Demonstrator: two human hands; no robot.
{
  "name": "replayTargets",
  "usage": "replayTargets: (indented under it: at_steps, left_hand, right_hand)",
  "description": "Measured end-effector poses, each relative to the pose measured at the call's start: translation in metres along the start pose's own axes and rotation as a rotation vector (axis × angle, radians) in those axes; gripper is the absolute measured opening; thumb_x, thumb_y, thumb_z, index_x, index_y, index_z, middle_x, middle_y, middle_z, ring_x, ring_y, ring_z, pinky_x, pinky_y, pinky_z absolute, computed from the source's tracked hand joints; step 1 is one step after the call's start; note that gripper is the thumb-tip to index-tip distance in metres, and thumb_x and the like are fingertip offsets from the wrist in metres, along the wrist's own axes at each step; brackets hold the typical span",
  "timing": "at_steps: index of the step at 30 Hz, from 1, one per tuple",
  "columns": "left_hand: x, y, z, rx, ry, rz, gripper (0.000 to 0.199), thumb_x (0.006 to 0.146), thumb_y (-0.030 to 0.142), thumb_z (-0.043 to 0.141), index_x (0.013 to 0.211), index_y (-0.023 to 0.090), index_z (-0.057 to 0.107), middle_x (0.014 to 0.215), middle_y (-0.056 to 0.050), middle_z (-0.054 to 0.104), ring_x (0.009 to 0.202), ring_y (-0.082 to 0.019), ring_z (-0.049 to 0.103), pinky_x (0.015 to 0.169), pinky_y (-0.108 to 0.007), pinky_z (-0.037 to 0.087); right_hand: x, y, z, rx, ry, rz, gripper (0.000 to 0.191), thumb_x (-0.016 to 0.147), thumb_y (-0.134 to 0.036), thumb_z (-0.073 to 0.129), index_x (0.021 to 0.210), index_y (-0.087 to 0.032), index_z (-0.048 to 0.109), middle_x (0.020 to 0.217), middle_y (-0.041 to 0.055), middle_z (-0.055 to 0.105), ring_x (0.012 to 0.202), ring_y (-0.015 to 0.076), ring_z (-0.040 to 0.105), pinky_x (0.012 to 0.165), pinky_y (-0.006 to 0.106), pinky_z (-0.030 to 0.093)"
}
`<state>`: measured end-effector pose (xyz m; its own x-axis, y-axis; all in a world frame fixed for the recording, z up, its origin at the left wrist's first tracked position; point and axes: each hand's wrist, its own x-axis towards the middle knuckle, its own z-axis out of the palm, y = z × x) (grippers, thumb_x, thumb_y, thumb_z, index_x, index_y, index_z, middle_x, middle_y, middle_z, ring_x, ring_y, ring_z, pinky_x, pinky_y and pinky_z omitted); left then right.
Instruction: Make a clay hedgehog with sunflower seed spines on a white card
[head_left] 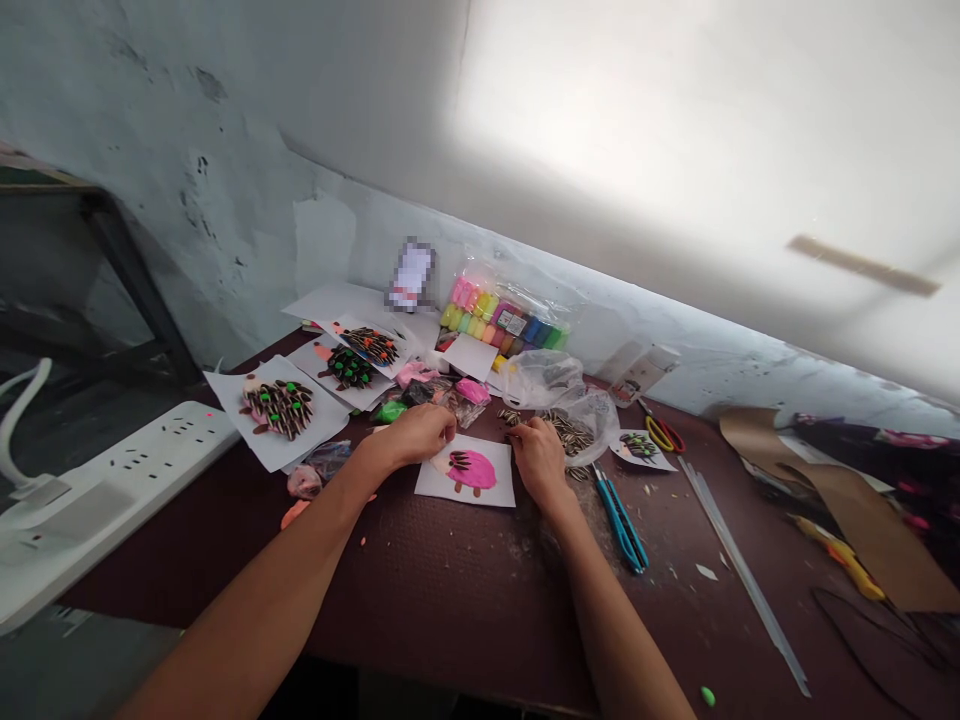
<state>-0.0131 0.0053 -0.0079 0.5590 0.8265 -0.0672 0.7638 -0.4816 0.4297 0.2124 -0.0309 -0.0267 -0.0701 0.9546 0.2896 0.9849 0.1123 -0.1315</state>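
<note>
"Where to find the pink hedgehog (480, 468)?"
"Lies lengthwise left to right, between left hand (424, 433) and right hand (541, 458), on the near side."
"And the seeds (574, 438)?"
"Just right of the right hand. Both curled; can't tell whether clamped on anything."

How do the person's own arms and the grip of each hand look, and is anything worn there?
The left arm and right arm are bare where they show: no sleeve, no watch or bracelet visible. They taper forward. Each grip, left hand and right hand, is ungloved; whether rings are worn, I cannot tell.
</note>
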Motion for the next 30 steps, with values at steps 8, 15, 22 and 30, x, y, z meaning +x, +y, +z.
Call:
replayTargets:
  at_steps: [8, 15, 22, 30]
  left_hand:
    - [0.0, 0.001, -0.001, 0.003, -0.018, 0.001, 0.028, 0.074, 0.008, 0.053, 0.091, 0.019, 0.073, 0.09, -0.006, 0.073, 0.086, -0.02, 0.066, 0.075, -0.024, 0.047]
    - [0.0, 0.001, 0.0, -0.002, 0.001, -0.011, 0.027, 0.074, 0.007, 0.053, 0.088, 0.019, 0.072, 0.085, -0.005, 0.073, 0.083, -0.018, 0.066, 0.074, -0.023, 0.046]
    - [0.001, 0.0, 0.0, -0.008, -0.005, -0.01, 0.026, 0.075, 0.007, 0.053, 0.088, 0.018, 0.073, 0.086, -0.006, 0.073, 0.083, -0.02, 0.066, 0.073, -0.024, 0.046]
    - [-0.001, 0.002, -0.002, 0.001, -0.018, -0.009, 0.027, 0.075, 0.007, 0.053, 0.09, 0.018, 0.072, 0.089, -0.006, 0.073, 0.085, -0.02, 0.066, 0.073, -0.024, 0.046]
  right_hand:
    - [0.003, -0.005, -0.008, -0.172, 0.004, -0.023, 0.014, 0.09, -0.015, 0.054, 0.09, -0.017, 0.068, 0.091, 0.011, 0.069, 0.085, 0.0213, 0.06, 0.072, 0.029, 0.039]
    - [-0.017, -0.019, -0.023, 0.25, 0.104, 0.088, 0.013, 0.081, -0.02, 0.052, 0.075, -0.019, 0.064, 0.068, 0.0017, 0.067, 0.06, 0.0143, 0.058, 0.06, 0.024, 0.036]
    - [-0.036, -0.036, -0.026, 0.796, -0.106, 0.063, 0.014, 0.077, -0.028, 0.057, 0.071, -0.018, 0.064, 0.061, -0.0016, 0.062, 0.051, 0.0109, 0.048, 0.049, 0.021, 0.034]
    - [-0.048, -0.058, -0.022, 0.61, -0.041, -0.069, 0.012, 0.086, -0.021, 0.062, 0.078, -0.021, 0.071, 0.082, 0.0025, 0.066, 0.079, 0.0157, 0.06, 0.074, 0.026, 0.043]
